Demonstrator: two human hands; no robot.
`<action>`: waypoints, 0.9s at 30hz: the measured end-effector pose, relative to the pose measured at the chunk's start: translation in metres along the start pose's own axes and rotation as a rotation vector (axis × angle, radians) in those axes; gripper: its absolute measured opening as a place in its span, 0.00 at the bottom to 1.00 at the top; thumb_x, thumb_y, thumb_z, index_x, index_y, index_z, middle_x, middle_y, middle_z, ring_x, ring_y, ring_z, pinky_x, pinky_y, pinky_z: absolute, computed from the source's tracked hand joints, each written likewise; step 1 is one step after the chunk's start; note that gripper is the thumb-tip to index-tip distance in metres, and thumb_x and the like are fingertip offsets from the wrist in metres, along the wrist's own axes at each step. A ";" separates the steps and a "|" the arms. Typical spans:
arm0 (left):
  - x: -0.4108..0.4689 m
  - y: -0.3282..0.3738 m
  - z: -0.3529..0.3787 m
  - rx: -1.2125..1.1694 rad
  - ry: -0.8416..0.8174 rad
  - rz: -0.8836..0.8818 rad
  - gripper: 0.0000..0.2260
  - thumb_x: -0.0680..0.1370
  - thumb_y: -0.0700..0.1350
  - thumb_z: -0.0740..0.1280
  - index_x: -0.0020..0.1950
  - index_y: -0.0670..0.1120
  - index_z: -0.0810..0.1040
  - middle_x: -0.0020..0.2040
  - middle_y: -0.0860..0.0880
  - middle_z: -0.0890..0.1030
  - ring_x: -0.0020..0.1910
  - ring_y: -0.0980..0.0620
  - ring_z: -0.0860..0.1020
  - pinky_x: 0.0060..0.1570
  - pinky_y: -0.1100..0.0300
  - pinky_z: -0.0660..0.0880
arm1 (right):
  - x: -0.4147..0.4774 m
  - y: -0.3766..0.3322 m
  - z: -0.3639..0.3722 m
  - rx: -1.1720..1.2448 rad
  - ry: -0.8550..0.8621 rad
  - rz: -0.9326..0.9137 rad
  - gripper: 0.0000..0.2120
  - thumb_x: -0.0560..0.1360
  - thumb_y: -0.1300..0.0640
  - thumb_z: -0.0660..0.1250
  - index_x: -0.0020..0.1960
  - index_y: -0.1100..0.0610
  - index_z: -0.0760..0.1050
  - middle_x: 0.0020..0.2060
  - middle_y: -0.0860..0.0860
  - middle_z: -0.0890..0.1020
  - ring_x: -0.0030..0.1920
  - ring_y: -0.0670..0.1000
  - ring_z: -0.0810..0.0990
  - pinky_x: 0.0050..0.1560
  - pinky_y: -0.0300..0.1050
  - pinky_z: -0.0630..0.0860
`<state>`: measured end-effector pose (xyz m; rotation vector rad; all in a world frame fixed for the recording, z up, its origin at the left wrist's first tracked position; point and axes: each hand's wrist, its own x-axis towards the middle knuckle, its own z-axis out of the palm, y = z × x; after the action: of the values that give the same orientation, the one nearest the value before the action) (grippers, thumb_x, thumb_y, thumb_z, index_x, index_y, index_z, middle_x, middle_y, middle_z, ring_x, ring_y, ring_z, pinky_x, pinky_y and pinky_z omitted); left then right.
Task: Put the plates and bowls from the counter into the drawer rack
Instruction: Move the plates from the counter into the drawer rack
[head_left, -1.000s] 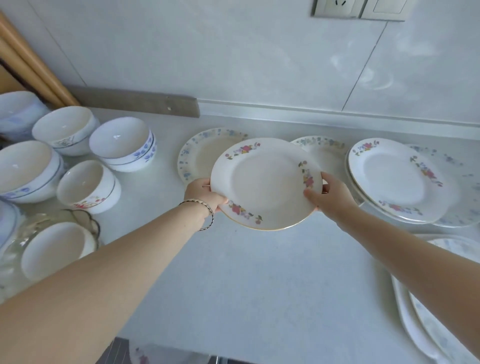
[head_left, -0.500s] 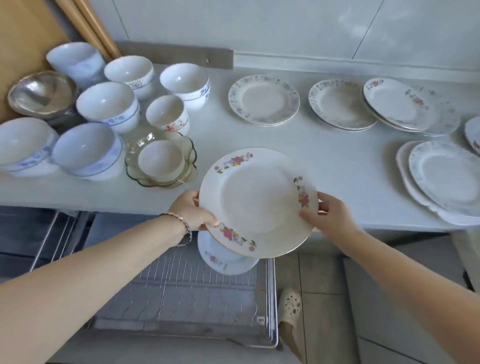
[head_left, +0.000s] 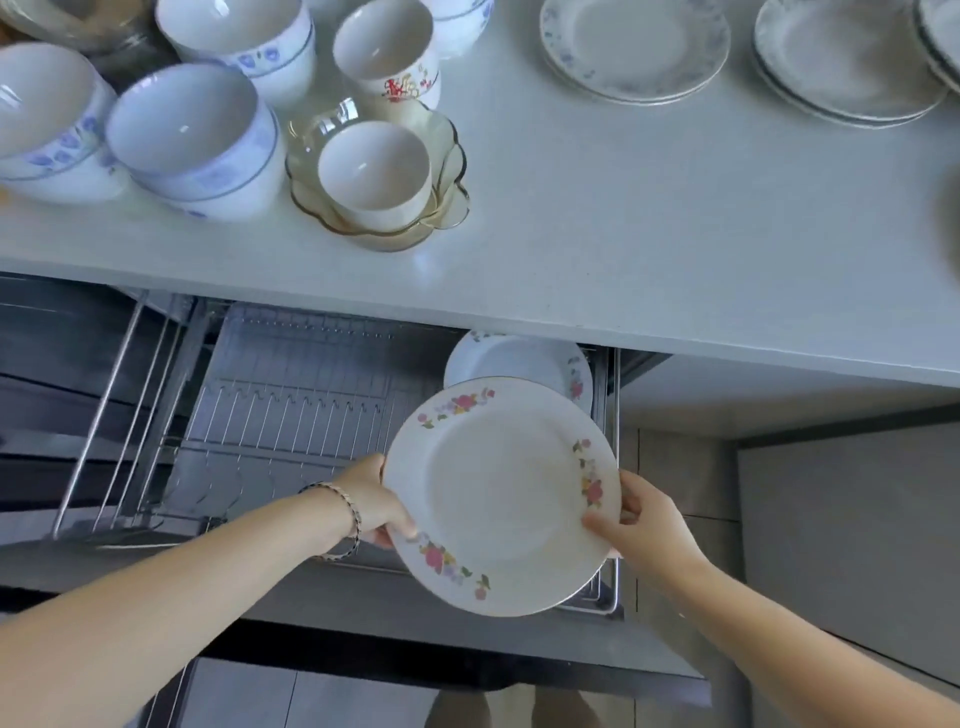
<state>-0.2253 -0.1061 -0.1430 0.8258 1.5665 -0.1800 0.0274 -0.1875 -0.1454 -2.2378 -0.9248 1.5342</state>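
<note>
Both hands hold a white plate with a flower rim (head_left: 498, 493) over the right part of the open wire drawer rack (head_left: 291, 410). My left hand (head_left: 376, 506) grips its left edge, my right hand (head_left: 636, 519) its right edge. Behind it, a similar flowered plate (head_left: 519, 358) stands in the rack under the counter edge. On the white counter (head_left: 649, 228) sit several white bowls with blue patterns (head_left: 192, 135), a small bowl inside a glass dish (head_left: 374, 171), a cup with red print (head_left: 387, 49), and stacks of pale plates (head_left: 634, 47).
More plates (head_left: 847, 62) lie at the counter's far right, cut off by the frame edge. The rack's left slots hold nothing. Grey cabinet fronts (head_left: 852, 540) stand to the right of the drawer, and tiled floor shows below.
The plate has come off the counter and down, held by both hands throughout. It now hangs lower, over the rack in front of the standing plate. The view has tilted downward.
</note>
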 end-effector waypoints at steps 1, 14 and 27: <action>0.012 -0.003 0.000 0.000 0.010 -0.014 0.17 0.68 0.25 0.68 0.43 0.45 0.69 0.45 0.46 0.77 0.45 0.46 0.78 0.40 0.55 0.80 | 0.011 0.004 0.008 -0.002 -0.007 0.032 0.11 0.71 0.62 0.69 0.50 0.50 0.74 0.45 0.51 0.83 0.47 0.55 0.81 0.55 0.57 0.79; 0.164 0.022 -0.002 0.169 0.279 0.065 0.30 0.64 0.31 0.74 0.65 0.41 0.71 0.62 0.44 0.77 0.59 0.43 0.77 0.58 0.48 0.77 | 0.169 0.015 0.067 0.058 0.137 0.184 0.21 0.72 0.60 0.63 0.65 0.54 0.70 0.46 0.55 0.80 0.42 0.57 0.77 0.45 0.48 0.75; 0.199 0.047 0.017 0.169 0.359 0.062 0.27 0.68 0.30 0.72 0.66 0.39 0.71 0.65 0.43 0.76 0.64 0.43 0.74 0.60 0.56 0.72 | 0.192 0.013 0.065 0.037 0.281 0.270 0.28 0.76 0.62 0.60 0.75 0.51 0.59 0.64 0.59 0.75 0.61 0.60 0.76 0.56 0.44 0.72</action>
<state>-0.1732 -0.0028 -0.3125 1.0822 1.8766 -0.1247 0.0175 -0.0829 -0.3197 -2.5480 -0.5277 1.2737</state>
